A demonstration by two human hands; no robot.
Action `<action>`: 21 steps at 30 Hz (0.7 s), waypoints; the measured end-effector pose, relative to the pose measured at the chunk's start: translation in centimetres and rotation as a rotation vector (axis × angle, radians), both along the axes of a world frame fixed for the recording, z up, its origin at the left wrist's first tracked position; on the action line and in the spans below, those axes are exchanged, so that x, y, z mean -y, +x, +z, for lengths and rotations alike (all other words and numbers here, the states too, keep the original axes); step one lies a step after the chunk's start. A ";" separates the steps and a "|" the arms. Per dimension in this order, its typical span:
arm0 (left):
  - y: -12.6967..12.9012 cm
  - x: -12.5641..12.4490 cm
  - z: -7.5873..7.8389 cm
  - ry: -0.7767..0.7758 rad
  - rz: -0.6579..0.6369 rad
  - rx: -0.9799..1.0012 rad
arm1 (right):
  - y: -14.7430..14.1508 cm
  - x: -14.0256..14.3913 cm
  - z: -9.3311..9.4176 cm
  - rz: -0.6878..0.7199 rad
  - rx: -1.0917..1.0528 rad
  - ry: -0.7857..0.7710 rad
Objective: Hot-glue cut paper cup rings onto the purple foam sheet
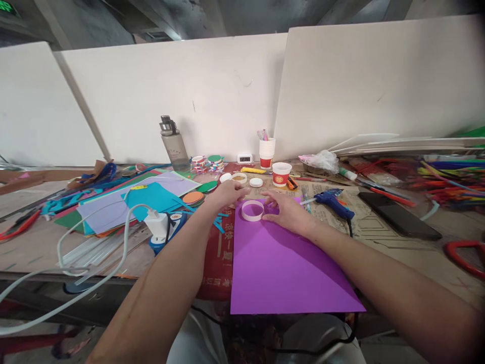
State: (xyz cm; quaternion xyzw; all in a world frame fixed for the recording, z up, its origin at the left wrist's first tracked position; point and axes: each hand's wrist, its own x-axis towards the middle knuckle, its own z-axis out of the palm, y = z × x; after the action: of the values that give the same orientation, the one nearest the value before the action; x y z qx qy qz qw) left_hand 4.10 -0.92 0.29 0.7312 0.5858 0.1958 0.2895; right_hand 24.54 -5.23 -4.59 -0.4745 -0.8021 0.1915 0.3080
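a: standing right by the worktop here. there's a short white ring of thin card or plastic sitting upright on the far end of a purple paper sheet, which hangs a bit over the near edge.

b: who's got hold of it?

a: nobody really. left hand is just behind and left of the ring, fingers loosely curled, nothing in its grip. right hand lies flat on the purple sheet just right of the ring, fingers spread and open, tips near the ring wall. can't tell if they actually touch it.

b: how would it handle, you reckon?

a: looks super light and thin-walled, so i'd guess it squashes oval if pinched hard. better to take it gently across the outside with thumb and finger, or by the rim. the sheet's floppy and probably slides.

b: other stuff close?

a: blue hot glue gun to the right, red-and-white paper cup behind.
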 end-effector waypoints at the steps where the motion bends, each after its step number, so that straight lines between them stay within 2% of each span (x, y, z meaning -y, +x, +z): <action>1: 0.0 0.0 0.0 -0.003 -0.028 0.040 | 0.0 0.0 0.0 -0.003 -0.002 -0.006; 3: 0.0 -0.2 0.0 0.031 -0.042 0.043 | -0.1 0.0 -0.1 -0.002 0.000 -0.009; 6: 0.1 -0.4 -0.4 0.133 0.020 -0.118 | -0.3 0.1 -0.1 0.000 0.004 -0.013; 10: 0.5 -0.3 -0.9 0.182 0.041 -0.255 | -0.6 0.1 -0.2 0.013 -0.004 -0.023; 15: 1.0 -0.3 -1.5 0.236 0.050 -0.324 | -0.8 0.2 -0.1 0.013 -0.006 -0.022; 21: 1.5 -0.3 -2.2 0.258 0.072 -0.346 | -1.3 0.7 -0.2 -0.009 0.007 0.060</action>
State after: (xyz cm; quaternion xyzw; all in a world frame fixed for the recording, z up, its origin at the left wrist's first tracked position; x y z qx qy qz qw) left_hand 5.57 -0.59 -1.94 0.7635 0.6225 0.1511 0.0816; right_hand 23.27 -5.90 -4.81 -0.4693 -0.8062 0.1643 0.3205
